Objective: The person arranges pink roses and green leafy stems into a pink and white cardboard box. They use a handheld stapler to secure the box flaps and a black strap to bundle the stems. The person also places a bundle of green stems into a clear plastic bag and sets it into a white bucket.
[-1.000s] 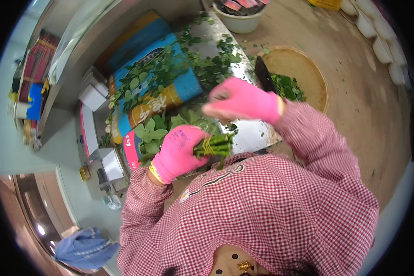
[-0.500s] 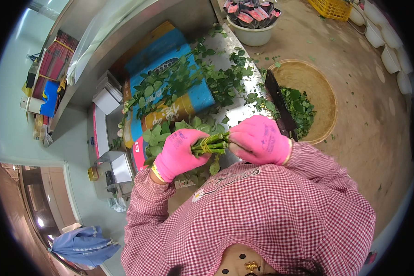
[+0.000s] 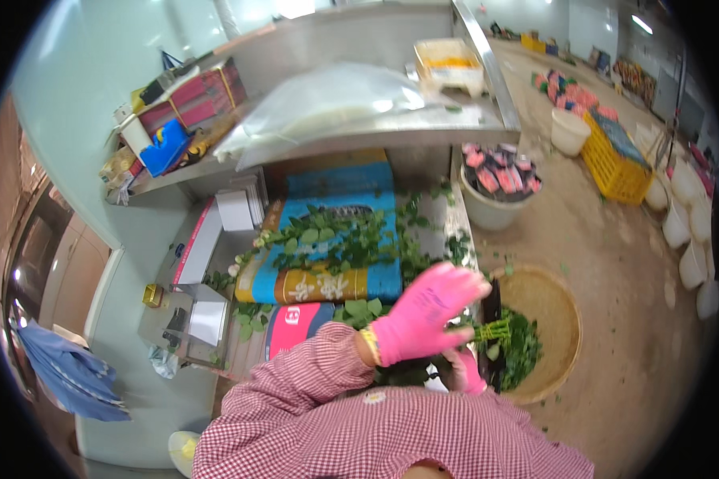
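Note:
My left hand [image 3: 431,313], in a pink glove, reaches right over the counter edge with its fingers stretched out, slightly blurred. Just beyond its fingertips is a bunch of cut green stems [image 3: 495,330], their bare ends pointing right over the basket. Below my left hand, close to my body, part of my right hand [image 3: 466,372] shows in a pink glove; its fingers are mostly hidden, so its grip cannot be made out. Leafy sprigs [image 3: 335,239] lie on a blue and brown printed sheet [image 3: 295,285] on the counter.
A round woven basket [image 3: 566,319] with cut leaves stands right of the counter, behind a dark upright board [image 3: 493,299]. A white bucket [image 3: 487,209] of wrapped pink flowers stands farther back. Above the counter runs a metal shelf [image 3: 447,120] with plastic sheeting. A yellow crate [image 3: 615,172] stands on the floor.
The stem bunch, earlier between both hands, has moved right to the basket side. My left hand has let go and stretched out; my right hand has dropped lower. The view has tilted up.

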Action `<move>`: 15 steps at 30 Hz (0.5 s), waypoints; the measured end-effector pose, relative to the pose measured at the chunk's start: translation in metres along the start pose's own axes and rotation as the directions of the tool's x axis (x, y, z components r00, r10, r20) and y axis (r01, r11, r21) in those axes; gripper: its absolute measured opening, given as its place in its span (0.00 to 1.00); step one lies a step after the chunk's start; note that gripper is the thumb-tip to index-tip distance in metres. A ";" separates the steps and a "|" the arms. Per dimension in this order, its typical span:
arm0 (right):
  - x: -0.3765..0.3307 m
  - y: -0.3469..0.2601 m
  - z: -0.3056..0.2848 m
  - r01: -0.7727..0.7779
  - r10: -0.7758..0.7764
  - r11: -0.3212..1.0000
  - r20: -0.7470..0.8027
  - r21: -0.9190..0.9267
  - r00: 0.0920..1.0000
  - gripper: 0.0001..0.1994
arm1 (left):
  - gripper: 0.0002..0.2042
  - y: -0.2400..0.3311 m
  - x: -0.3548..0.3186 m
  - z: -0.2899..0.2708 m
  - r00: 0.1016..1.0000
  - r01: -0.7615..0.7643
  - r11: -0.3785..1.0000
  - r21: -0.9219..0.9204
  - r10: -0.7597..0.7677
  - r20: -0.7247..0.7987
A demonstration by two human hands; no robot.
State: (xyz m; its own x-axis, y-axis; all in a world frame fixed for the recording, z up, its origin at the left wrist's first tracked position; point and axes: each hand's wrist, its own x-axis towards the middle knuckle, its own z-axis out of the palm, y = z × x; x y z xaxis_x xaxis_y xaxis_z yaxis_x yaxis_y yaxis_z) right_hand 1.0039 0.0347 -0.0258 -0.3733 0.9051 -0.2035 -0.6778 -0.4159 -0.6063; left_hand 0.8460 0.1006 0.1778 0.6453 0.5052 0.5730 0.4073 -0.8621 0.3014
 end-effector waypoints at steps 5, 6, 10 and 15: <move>0.000 -0.045 -0.031 0.266 -0.441 0.859 -0.367 -0.437 0.819 0.19 | 0.17 -0.106 0.047 -0.123 0.900 0.285 0.701 0.654 0.039 -0.434; 0.005 -0.066 -0.012 0.234 -0.385 0.901 -0.427 -0.365 0.819 0.20 | 0.18 -0.122 0.050 -0.145 0.911 0.360 0.589 0.724 -0.054 -0.409; 0.023 -0.041 -0.039 0.125 -0.418 0.895 -0.710 -0.428 0.566 0.30 | 0.10 -0.182 0.052 -0.185 0.962 0.272 0.320 0.908 -0.122 -0.245; 0.028 0.026 -0.022 -0.382 -0.153 0.724 -0.673 -0.575 0.724 0.53 | 0.02 -0.215 0.064 -0.210 0.971 0.187 0.277 0.942 -0.194 -0.136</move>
State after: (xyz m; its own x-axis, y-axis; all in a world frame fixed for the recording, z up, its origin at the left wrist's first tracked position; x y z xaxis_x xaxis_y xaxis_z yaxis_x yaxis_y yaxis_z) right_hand 0.9897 0.0515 -0.0636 0.2597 0.7780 -0.5721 0.0158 -0.5957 -0.8030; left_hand 0.6638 0.3104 0.3097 0.4598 0.6529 0.6019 0.8428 -0.1074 -0.5273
